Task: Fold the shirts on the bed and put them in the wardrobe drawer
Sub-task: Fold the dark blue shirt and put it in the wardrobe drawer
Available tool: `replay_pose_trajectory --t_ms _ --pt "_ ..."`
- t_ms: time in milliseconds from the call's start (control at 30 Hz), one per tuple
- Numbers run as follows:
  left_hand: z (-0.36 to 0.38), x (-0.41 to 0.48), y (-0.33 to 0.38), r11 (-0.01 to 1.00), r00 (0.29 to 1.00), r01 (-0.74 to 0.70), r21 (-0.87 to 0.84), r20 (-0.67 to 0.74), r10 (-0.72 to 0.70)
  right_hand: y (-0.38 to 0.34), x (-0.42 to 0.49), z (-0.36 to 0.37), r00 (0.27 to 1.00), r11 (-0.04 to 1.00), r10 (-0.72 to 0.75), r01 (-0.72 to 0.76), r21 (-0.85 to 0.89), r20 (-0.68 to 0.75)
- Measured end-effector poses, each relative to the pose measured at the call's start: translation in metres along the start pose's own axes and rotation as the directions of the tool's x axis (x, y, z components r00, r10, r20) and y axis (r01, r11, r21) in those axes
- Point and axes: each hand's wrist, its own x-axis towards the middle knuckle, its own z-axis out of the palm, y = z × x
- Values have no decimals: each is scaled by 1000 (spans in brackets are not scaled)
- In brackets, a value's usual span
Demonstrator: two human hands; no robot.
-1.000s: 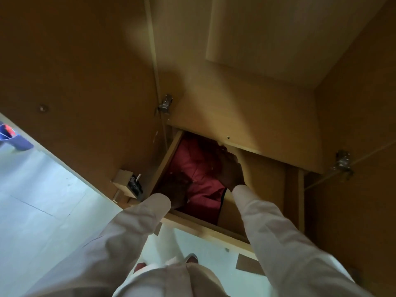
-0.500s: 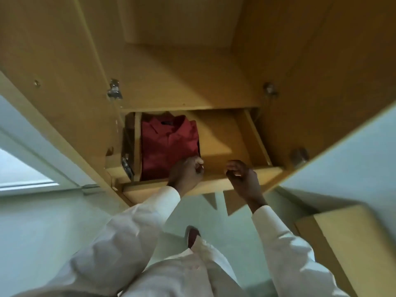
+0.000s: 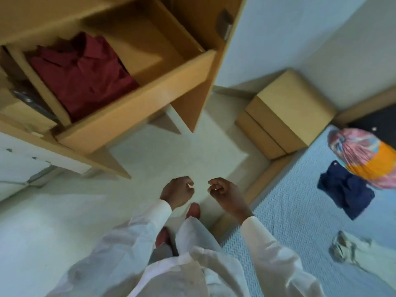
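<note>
1. Pale floor (image 3: 64,211) lay under the person's white sleeves.
2. Left hand (image 3: 177,192) and right hand (image 3: 226,192) hung above it, slightly apart, both loosely curled and empty.
3. On the right, the bed (image 3: 289,211) held a cream shirt (image 3: 353,251), a navy shirt (image 3: 345,189) and a pink-orange shirt (image 3: 364,155), all crumpled.
4. Farthest, the drawer (image 3: 139,110) stood open, with a folded red shirt (image 3: 85,76) against its left side.
</note>
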Motion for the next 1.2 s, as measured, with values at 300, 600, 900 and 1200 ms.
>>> replay_pose_trajectory --t_ms 300,600,900,1200 --pt "145 66 -27 994 988 33 -100 150 -18 138 39 29 991 991 134 -134 11 16" --pt "273 181 -104 993 991 -6 -122 135 23 321 82 50 966 970 221 -204 129 -138" --pt "365 163 -13 882 884 -467 52 15 467 447 -7 79 894 904 182 13 428 -410" --pt "519 41 49 764 770 -637 103 130 625 589 -182 78 781 850 233 126 511 -580"
